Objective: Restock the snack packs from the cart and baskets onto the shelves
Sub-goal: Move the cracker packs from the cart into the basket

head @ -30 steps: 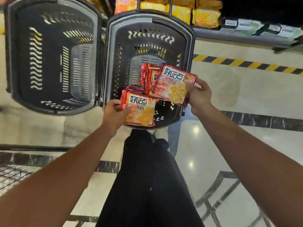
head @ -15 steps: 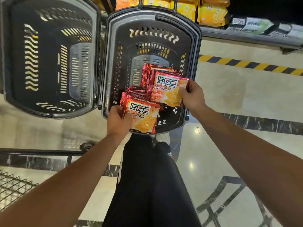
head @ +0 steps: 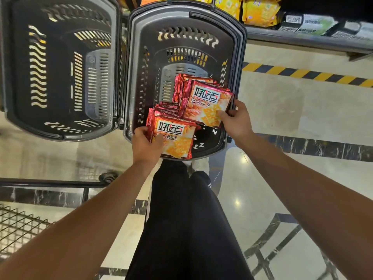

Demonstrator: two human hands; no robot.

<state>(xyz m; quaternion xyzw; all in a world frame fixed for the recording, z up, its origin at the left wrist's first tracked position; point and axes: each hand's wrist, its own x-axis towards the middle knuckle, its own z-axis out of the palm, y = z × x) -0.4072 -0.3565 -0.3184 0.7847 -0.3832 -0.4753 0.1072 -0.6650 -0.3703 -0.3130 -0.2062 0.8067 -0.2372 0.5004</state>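
Observation:
Two black plastic baskets stand side by side on the floor. The right basket holds red snack packs with cracker pictures. My left hand grips a stack of red packs at the basket's near edge, thumb on the top pack. My right hand grips a second stack of red packs by its right end, low inside the basket near the right wall. The left basket shows nothing inside it.
A low shelf runs along the top right with yellow snack packs and green-and-white boxes. A yellow-black floor stripe lies before it. A wire cart sits at the lower left. My legs stand just behind the right basket.
My right hand has lowered its stack of red packs down into the basket. The left hand has kept its stack at the near edge. The view has shifted closer to the baskets.

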